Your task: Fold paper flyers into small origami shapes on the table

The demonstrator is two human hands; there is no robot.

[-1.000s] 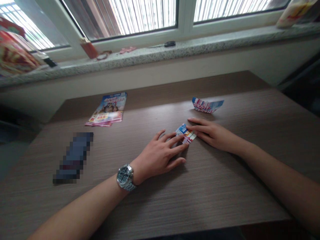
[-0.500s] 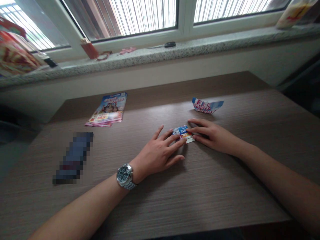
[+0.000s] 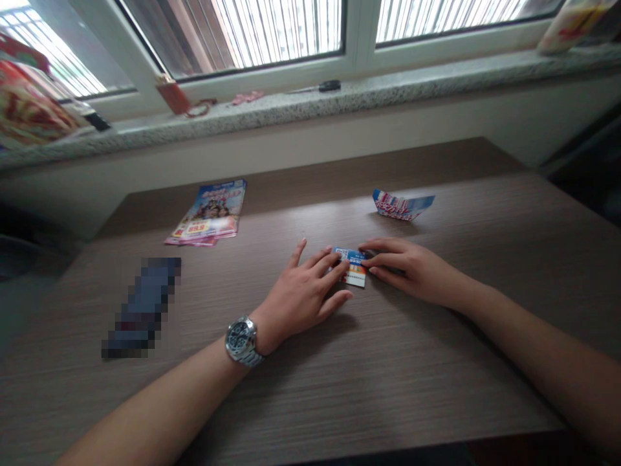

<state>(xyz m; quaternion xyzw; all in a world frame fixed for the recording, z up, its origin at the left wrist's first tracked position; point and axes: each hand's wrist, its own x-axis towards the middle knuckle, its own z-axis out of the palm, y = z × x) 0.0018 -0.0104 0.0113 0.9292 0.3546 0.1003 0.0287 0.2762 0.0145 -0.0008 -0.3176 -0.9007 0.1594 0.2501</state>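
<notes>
A small folded flyer (image 3: 357, 276), blue at the top with a printed code and white along its lower edge, lies on the wooden table (image 3: 310, 401). My left hand (image 3: 305, 288) rests over its left part with fingers spread, fingertips on the paper; a metal watch (image 3: 241, 341) is on that wrist. At the flyer's right edge, my right hand (image 3: 405, 265) has its fingertips drawn in on the paper. Beyond my right hand stands a folded paper boat (image 3: 402, 206) with red and blue print.
A stack of colourful flyers (image 3: 211, 210) lies at the back left. Nearer is a dark, pixelated flat object (image 3: 145, 304). On the stone windowsill (image 3: 281, 115) are a red-brown case with a strap (image 3: 173, 97), a pink item (image 3: 247, 98), a black-handled tool (image 3: 330, 86) and a bag (image 3: 33, 107).
The folded flyer has turned slightly and shifted a little left. My left hand has moved slightly left, and my right fingertips have drawn closer together at the paper's edge.
</notes>
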